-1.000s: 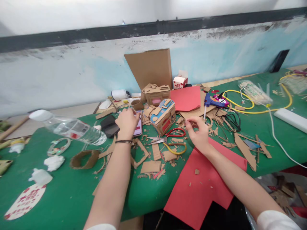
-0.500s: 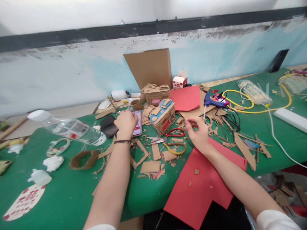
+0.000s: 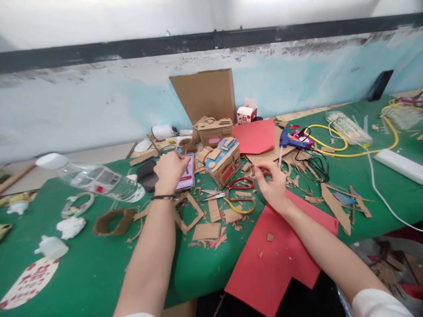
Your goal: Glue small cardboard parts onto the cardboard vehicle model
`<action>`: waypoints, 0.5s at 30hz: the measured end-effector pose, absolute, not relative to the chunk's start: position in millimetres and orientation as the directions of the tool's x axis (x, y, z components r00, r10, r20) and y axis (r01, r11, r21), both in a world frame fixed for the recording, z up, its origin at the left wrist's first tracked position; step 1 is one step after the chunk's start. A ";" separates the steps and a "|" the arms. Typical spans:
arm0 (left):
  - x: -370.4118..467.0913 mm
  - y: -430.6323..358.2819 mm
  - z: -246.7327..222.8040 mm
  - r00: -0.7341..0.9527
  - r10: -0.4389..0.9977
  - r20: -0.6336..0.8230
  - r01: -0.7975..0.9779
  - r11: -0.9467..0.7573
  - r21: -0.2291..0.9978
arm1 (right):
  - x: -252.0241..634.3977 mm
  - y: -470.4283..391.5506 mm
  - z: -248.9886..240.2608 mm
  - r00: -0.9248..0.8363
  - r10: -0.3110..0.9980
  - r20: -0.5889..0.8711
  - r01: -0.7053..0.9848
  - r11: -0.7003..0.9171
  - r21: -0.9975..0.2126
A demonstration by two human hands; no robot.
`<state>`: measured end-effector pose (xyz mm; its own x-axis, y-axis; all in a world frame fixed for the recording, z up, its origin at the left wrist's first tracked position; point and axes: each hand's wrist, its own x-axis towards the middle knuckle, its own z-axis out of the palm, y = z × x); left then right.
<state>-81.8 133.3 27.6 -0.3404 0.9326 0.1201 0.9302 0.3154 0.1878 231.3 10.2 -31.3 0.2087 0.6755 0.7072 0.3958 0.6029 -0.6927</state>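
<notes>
My left hand (image 3: 171, 172), with a dark bracelet at its wrist, is over the left edge of a lit phone (image 3: 188, 174). Its fingers are curled together, and whatever they may hold is hidden. A dark, flat object (image 3: 146, 175) lies just left of it. My right hand (image 3: 272, 181) hovers above the top of a red sheet (image 3: 264, 268), thumb and fingertips pinched; anything between them is too small to make out. Between both hands lie scissors (image 3: 228, 193) with one red and one yellow handle, and a small cardboard model (image 3: 224, 163) with blue and red panels.
Cardboard scraps (image 3: 207, 231) litter the green tabletop (image 3: 198, 275). A blue glue gun (image 3: 291, 140) sits behind my right hand, near yellow cable. A water bottle (image 3: 95, 178) lies at left. A cardboard camera-like model (image 3: 213, 130) stands at the back, and a white power strip (image 3: 399, 164) at right.
My left hand has shifted slightly left, uncovering more of the phone screen. My right hand keeps its pinch in nearly the same place. The view has moved a little.
</notes>
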 end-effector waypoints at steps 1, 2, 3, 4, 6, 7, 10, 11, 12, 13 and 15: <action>-81.4 132.6 31.9 -0.325 0.938 0.118 0.931 0.295 0.214 | 231.3 10.2 -31.4 0.207 0.675 0.708 0.395 0.604 -0.692; -81.0 131.6 35.9 -0.290 0.951 0.109 0.938 0.260 0.229 | 231.3 10.3 -31.6 0.205 0.675 0.709 0.395 0.606 -0.690; -80.8 130.5 39.0 -0.249 0.964 0.097 0.947 0.221 0.234 | 231.3 10.4 -31.7 0.203 0.675 0.710 0.396 0.606 -0.690; -81.0 129.4 41.0 -0.220 0.971 0.094 0.954 0.193 0.231 | 231.3 10.5 -31.9 0.203 0.676 0.708 0.399 0.603 -0.691; -83.0 127.7 41.1 -0.205 0.970 0.127 0.959 0.174 0.222 | 231.3 10.9 -32.1 0.212 0.675 0.707 0.406 0.597 -0.692; -84.7 127.4 39.2 -0.218 0.962 0.167 0.959 0.179 0.221 | 231.3 11.1 -32.1 0.216 0.672 0.708 0.409 0.596 -0.691; -91.0 129.1 26.8 -0.202 0.936 0.287 0.961 0.133 0.241 | 231.0 11.2 -31.4 0.218 0.660 0.719 0.409 0.608 -0.681; -92.7 130.4 20.9 -0.173 0.938 0.301 0.966 0.102 0.239 | 230.8 11.1 -31.1 0.216 0.657 0.722 0.407 0.611 -0.678; -94.0 131.9 14.6 -0.166 0.939 0.302 0.966 0.094 0.240 | 230.7 10.9 -30.8 0.214 0.657 0.723 0.408 0.612 -0.678; -95.0 133.6 8.1 -0.154 0.946 0.285 0.967 0.085 0.241 | 230.6 10.6 -30.4 0.214 0.658 0.722 0.409 0.611 -0.678; -97.0 137.2 -4.1 -0.126 0.961 0.247 0.969 0.066 0.240 | 230.5 10.2 -29.8 0.215 0.662 0.718 0.415 0.603 -0.681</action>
